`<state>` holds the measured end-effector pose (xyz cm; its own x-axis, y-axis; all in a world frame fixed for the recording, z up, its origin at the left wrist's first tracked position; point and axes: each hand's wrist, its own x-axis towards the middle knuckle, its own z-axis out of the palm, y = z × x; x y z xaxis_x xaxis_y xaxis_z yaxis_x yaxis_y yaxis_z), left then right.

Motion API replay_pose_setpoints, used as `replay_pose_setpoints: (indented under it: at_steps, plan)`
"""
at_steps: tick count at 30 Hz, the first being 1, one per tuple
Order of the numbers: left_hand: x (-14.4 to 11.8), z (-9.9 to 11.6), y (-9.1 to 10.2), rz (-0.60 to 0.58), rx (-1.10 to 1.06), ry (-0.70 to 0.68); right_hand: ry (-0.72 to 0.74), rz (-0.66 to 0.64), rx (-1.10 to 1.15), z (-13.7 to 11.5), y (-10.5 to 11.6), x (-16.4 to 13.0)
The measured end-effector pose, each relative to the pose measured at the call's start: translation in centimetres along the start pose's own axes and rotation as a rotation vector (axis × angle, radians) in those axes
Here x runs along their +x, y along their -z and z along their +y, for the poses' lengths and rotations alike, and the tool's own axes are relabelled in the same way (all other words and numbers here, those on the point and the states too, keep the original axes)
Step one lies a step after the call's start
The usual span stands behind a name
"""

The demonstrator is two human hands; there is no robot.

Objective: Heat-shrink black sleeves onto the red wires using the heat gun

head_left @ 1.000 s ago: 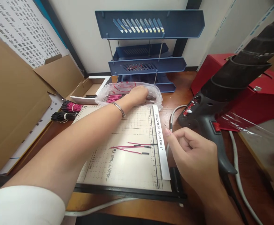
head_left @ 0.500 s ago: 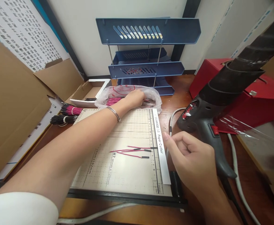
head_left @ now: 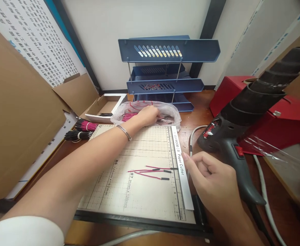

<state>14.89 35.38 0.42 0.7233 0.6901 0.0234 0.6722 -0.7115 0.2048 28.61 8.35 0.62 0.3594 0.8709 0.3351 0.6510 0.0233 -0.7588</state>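
Observation:
My left hand point(head_left: 150, 115) is in a clear plastic bag point(head_left: 175, 115) beyond the paper cutter, its fingers bent down and closed. Whatever they grip is hidden. Red wires point(head_left: 130, 117) fill the bag's left side, and dark pieces lie at its right. Several short red wires with black sleeved ends point(head_left: 150, 173) rest on the cutter's gridded board point(head_left: 150, 201); one black end touches the edge of the white strip point(head_left: 184, 177) marked "Paper Cutter". Beside that strip, my right hand point(head_left: 211, 177) hovers half-open, thumb apart from curled fingers, with nothing visible in it.
A black heat gun point(head_left: 232, 136) stands at the right before a red box point(head_left: 262, 99). Blue stacked trays point(head_left: 165, 51) are at the back. Bundled black and red wires point(head_left: 84, 125) and an open cardboard box point(head_left: 98, 118) sit at the left.
The whole view has shifted, so things appear lower and slightly farther right. My left hand stays in the bag, its fingers a little more bunched; my right hand keeps its pose.

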Motion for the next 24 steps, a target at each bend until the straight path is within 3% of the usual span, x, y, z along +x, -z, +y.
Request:
replay_pose_setpoints:
  at_steps: [5, 12, 20, 24]
  plan:
    - [-0.5, 0.9, 0.7, 0.004, -0.013, 0.015, -0.009, -0.050, -0.047, 0.1, 0.0, 0.0]
    - [0.2, 0.8, 1.3, -0.242, -0.107, -0.073, 0.005, -0.052, -0.052, -0.1, -0.1, -0.1]
    - [2.2, 3.4, 2.0, -0.426, 0.053, -0.033, 0.047, -0.024, -0.055, 0.1, -0.2, -0.1]
    - [2.6, 3.9, 2.3, -0.461, 0.123, 0.013, 0.025, -0.037, -0.048, 0.0, -0.1, -0.2]
